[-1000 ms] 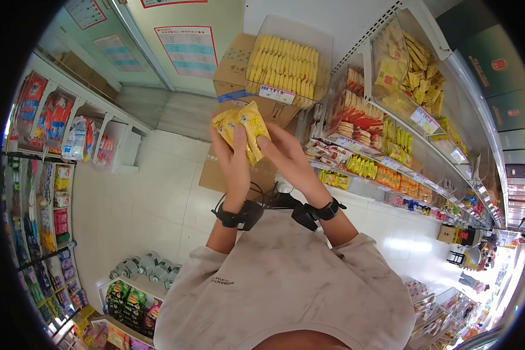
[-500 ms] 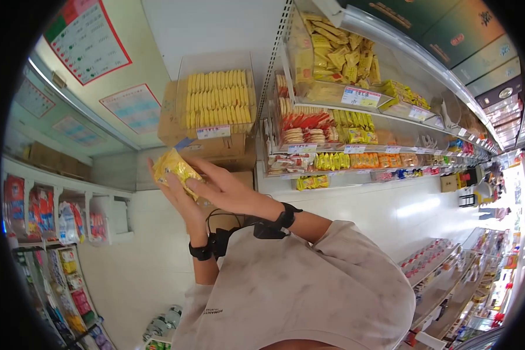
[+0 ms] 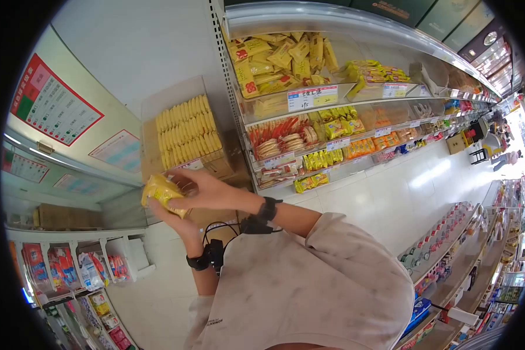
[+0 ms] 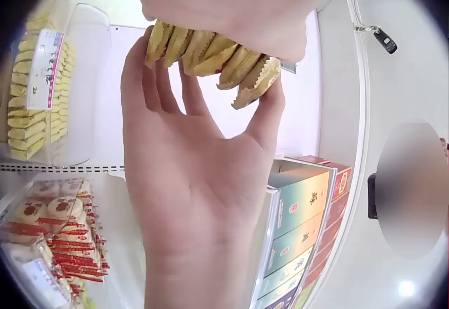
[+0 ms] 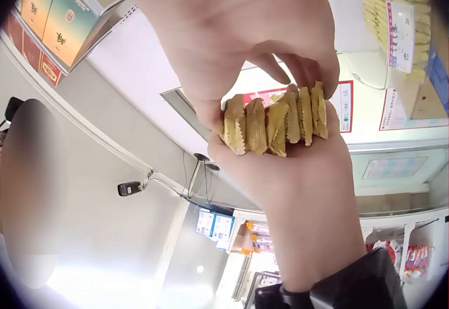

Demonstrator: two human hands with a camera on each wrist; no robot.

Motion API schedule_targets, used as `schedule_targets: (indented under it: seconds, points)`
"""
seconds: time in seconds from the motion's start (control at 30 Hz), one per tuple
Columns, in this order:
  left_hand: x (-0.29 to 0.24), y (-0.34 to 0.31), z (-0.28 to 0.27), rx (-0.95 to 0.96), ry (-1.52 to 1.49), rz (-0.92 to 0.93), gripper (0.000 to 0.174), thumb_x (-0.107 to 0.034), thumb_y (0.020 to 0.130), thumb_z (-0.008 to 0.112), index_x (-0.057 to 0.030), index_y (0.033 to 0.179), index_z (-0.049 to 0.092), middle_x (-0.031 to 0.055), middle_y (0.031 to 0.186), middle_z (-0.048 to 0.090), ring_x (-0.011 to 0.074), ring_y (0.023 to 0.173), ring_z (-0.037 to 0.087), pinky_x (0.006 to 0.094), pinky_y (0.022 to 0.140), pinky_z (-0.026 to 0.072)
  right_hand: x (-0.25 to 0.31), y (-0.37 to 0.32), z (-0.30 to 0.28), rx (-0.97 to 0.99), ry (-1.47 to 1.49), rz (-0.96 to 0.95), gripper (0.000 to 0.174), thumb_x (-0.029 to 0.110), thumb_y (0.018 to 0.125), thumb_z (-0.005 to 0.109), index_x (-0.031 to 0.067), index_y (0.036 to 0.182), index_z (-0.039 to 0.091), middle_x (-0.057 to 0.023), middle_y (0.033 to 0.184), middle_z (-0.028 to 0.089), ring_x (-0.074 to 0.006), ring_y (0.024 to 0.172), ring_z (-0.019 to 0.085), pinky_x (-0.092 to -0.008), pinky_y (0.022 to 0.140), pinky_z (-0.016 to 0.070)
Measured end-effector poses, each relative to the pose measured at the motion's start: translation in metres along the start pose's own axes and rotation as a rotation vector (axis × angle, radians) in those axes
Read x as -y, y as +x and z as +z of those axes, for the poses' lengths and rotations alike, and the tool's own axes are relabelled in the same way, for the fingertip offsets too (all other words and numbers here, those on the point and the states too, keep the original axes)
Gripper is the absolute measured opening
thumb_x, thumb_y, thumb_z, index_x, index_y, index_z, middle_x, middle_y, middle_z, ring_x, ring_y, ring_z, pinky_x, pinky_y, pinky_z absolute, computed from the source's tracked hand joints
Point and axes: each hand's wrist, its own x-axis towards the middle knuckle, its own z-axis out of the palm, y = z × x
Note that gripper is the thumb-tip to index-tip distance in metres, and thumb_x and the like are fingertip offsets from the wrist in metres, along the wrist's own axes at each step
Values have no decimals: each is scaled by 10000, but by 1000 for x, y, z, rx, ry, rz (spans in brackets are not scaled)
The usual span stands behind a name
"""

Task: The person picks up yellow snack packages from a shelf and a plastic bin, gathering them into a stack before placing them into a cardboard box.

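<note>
"Starting at the grip: what is held, and how?"

"Both hands are clamped on one short row of yellow packets [image 3: 160, 188]. The right hand [image 3: 206, 189] arches over them, thumb at one end of the row and fingers at the other, while the left hand [image 3: 179, 223] cups them from underneath."

"How would that bundle handle?"

"Light, I'd guess, and slippery, since they look glossy and I see nothing tying them together (I count about six crimped ends [image 4: 259, 86], though they overlap). Whatever is inside may be brittle, so I wouldn't squeeze hard."

"Best place to take hold?"

"Across the two outermost packets, pressing inward just enough that the middle ones can't drop out, with a palm below as a floor."

"And outside the grip?"

"Just beyond it, near the right hand, a clear bin [image 3: 148, 133] holds stacked yellow packs [image 3: 188, 133]; it seems to stand on a cardboard box [image 3: 220, 168]. Right of the grip, a shelf tray has loose yellow packs [image 3: 283, 58] above some red-and-white packs [image 3: 283, 133]. Farther off, to the grip's left, hangs a red-bordered notice [image 3: 57, 100]."
</note>
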Motion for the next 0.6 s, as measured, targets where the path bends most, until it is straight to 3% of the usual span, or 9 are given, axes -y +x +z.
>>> schedule_targets:
  seconds: [0.07,0.2,0.3,0.43,0.5,0.57,0.6]
  points:
    - [8,8,0,-35,59,0,683,-554,1078,284,4,1429,463,138,1346,591,237,1184,603,382,1032,462,-14,8,-10,-34,-57,58,802,323,887,803,-43,1491,423,-157,1273,640,-209,1136,624,-351,1037,481]
    - [14,20,-9,67,67,-64,682,-565,1079,321,-26,1481,433,131,1350,579,250,1212,586,370,993,496,-9,16,-22,98,-5,159,853,360,883,801,-42,1512,387,-160,1270,631,-201,1109,619,-323,952,513]
    - [23,30,-13,-31,106,-113,725,-598,1070,292,3,1437,463,140,1316,613,259,1180,623,390,1027,478,-22,20,-24,49,-2,144,862,357,885,798,-36,1523,371,-154,1276,624,-203,1108,620,-312,925,515]
    - [8,32,-16,103,343,-200,683,-547,1094,306,6,1474,436,115,1420,542,224,1289,538,358,1092,425,-1,23,-26,-14,-38,315,871,330,875,805,-59,1516,363,-145,1282,614,-187,1105,617,-311,918,526]
    - [43,49,-49,134,498,-19,690,-540,1082,388,25,1476,436,119,1361,561,206,1198,565,345,989,488,-23,35,-32,-29,-72,225,906,327,859,816,-81,1515,343,-143,1305,597,-180,1093,615,-300,898,531]
    - [-13,32,-4,47,441,-94,684,-506,1076,434,59,1461,435,111,1345,565,196,1176,575,321,972,491,-19,39,-29,-151,-112,210,958,341,812,847,-101,1500,349,-189,1327,583,-231,1137,612,-350,920,530]
    - [-8,34,-8,58,350,-63,656,-465,1066,481,67,1449,442,115,1337,570,192,1167,581,316,956,499,-25,41,-31,-200,-324,93,976,338,788,853,-97,1497,344,-214,1332,570,-277,1143,610,-380,936,521]
